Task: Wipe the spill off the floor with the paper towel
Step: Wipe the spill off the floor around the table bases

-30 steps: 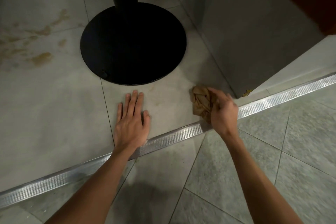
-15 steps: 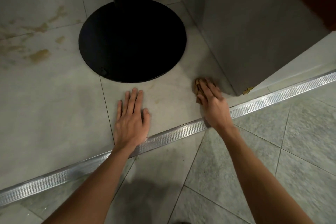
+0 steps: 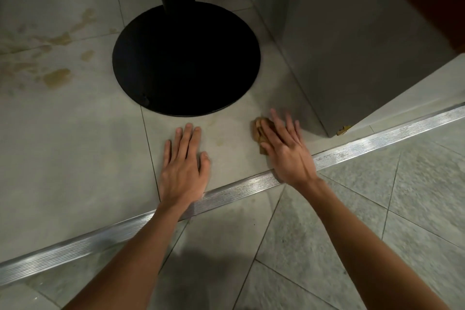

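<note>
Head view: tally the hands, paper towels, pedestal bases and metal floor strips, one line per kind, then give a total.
Paper towels: 1, the brown paper towel under the right hand
Hands: 2, that one and the left hand flat on the tile
Pedestal bases: 1, the black pedestal base
Metal floor strips: 1, the metal floor strip
Total: 5

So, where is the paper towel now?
Head view, right of centre: the paper towel lies under the right hand, between the black base and the metal strip.
</note>
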`<state>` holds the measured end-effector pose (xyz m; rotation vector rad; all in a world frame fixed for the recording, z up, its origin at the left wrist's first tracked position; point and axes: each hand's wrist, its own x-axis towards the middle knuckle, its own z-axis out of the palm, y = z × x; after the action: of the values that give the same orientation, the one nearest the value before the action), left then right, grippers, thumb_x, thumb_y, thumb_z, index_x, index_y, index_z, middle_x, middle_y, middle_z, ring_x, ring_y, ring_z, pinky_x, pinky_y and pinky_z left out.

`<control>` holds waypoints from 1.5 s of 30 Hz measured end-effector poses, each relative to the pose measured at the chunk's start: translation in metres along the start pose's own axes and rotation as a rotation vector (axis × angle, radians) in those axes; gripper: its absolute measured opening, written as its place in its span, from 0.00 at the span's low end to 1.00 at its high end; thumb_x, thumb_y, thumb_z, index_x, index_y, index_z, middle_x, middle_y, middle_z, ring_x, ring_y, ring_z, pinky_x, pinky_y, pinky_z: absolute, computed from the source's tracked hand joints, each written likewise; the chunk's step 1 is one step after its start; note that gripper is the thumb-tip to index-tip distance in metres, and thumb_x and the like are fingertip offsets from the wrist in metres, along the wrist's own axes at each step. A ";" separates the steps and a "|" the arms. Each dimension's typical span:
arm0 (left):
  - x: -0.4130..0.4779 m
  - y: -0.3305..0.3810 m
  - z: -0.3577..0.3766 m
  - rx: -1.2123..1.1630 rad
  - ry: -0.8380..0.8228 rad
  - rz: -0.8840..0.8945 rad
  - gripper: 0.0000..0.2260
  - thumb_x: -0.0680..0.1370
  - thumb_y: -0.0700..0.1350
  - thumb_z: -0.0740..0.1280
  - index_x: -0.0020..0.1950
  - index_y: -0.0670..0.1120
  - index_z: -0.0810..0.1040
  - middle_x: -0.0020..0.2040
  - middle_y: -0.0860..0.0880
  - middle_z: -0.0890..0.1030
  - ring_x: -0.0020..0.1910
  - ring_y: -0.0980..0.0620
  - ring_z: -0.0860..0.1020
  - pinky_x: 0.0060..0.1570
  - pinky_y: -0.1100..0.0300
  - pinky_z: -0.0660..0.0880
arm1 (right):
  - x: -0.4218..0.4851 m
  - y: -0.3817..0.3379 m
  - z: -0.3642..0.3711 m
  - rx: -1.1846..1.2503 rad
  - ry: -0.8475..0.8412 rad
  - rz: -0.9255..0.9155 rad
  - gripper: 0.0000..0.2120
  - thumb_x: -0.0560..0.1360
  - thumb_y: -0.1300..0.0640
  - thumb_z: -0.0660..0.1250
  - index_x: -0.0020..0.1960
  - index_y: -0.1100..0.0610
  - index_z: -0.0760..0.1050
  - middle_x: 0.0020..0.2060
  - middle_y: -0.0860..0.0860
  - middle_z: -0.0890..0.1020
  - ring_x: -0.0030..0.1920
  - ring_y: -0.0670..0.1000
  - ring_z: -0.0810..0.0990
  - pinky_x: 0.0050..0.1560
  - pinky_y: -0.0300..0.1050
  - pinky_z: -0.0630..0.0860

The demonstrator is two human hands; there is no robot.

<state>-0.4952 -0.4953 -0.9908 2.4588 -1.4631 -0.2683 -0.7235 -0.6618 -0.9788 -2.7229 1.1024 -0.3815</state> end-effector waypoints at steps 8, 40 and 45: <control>0.001 -0.013 -0.002 -0.077 -0.023 0.067 0.28 0.90 0.50 0.53 0.90 0.49 0.54 0.91 0.51 0.49 0.89 0.52 0.44 0.88 0.44 0.47 | -0.020 -0.054 0.020 0.223 0.022 0.097 0.27 0.89 0.57 0.61 0.86 0.61 0.62 0.86 0.56 0.63 0.88 0.57 0.56 0.85 0.57 0.63; -0.008 -0.049 -0.014 0.005 0.102 -0.150 0.29 0.88 0.48 0.57 0.90 0.46 0.54 0.90 0.47 0.53 0.90 0.48 0.50 0.88 0.43 0.50 | 0.041 -0.162 0.049 0.166 0.044 0.078 0.29 0.82 0.62 0.55 0.83 0.61 0.69 0.81 0.57 0.73 0.84 0.60 0.65 0.83 0.58 0.64; -0.009 -0.049 -0.019 -0.015 0.097 -0.148 0.30 0.88 0.48 0.59 0.90 0.47 0.55 0.90 0.48 0.53 0.90 0.50 0.49 0.88 0.44 0.49 | 0.028 -0.120 0.040 0.146 -0.055 -0.242 0.32 0.82 0.64 0.63 0.85 0.53 0.66 0.84 0.49 0.68 0.87 0.54 0.60 0.84 0.54 0.63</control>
<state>-0.4535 -0.4632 -0.9886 2.5340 -1.2390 -0.1850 -0.6134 -0.5930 -0.9811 -2.7230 0.7029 -0.4006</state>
